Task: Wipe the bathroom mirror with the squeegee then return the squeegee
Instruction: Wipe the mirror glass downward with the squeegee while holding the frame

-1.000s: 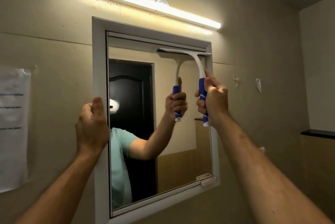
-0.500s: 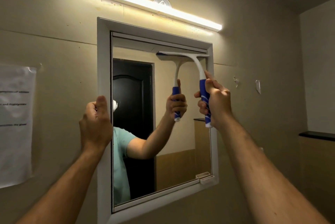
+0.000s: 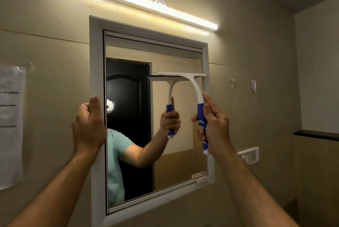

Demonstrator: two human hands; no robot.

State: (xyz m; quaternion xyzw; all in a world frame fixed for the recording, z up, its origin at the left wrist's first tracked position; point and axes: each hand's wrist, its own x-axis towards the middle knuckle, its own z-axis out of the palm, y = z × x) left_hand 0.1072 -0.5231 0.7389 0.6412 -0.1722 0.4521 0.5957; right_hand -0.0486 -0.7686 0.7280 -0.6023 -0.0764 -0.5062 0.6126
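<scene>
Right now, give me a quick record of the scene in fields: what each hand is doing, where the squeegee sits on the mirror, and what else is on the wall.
left hand: left hand grips the mirror frame's left side
right hand: right hand grips the squeegee's blue handle
squeegee: squeegee blade level against the glass, upper right part
mirror: mirror reflects a dark door and the person's arm
above: lit light bar
right wall: socket plate
left wall: paper notice

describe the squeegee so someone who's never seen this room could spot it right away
Find the white-framed mirror under the long wall light. On the glass's right side, the right hand grips the squeegee. It alone has a blue grip, a curved white neck and a wide blade.
</scene>
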